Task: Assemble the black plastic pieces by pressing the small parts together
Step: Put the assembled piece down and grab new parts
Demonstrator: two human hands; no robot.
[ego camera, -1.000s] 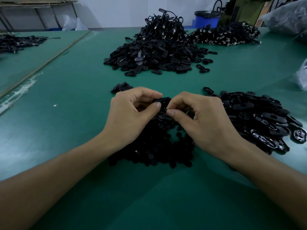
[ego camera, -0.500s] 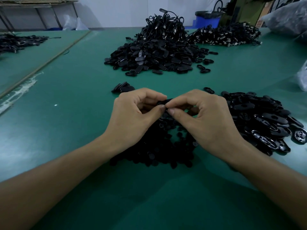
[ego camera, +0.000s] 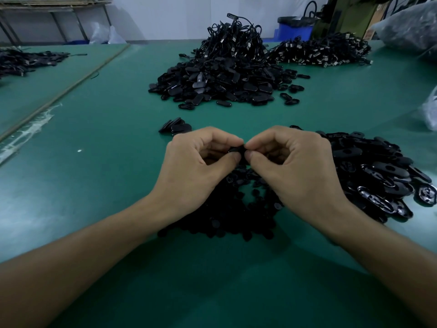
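The flat bench [ego camera: 99, 185] is plain dark green, smeared whitish at the left edge. The heap of small plastic pieces [ego camera: 227, 218] at centre is matte black; the oval plastic shells [ego camera: 378, 171] at right, glossy black with silvery glints. The round bin [ego camera: 298, 32], upper right, is blue.

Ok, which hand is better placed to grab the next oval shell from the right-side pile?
Probably the right hand: it sits right beside that pile. The left hand is farther off, on the other side of the pinched piece.
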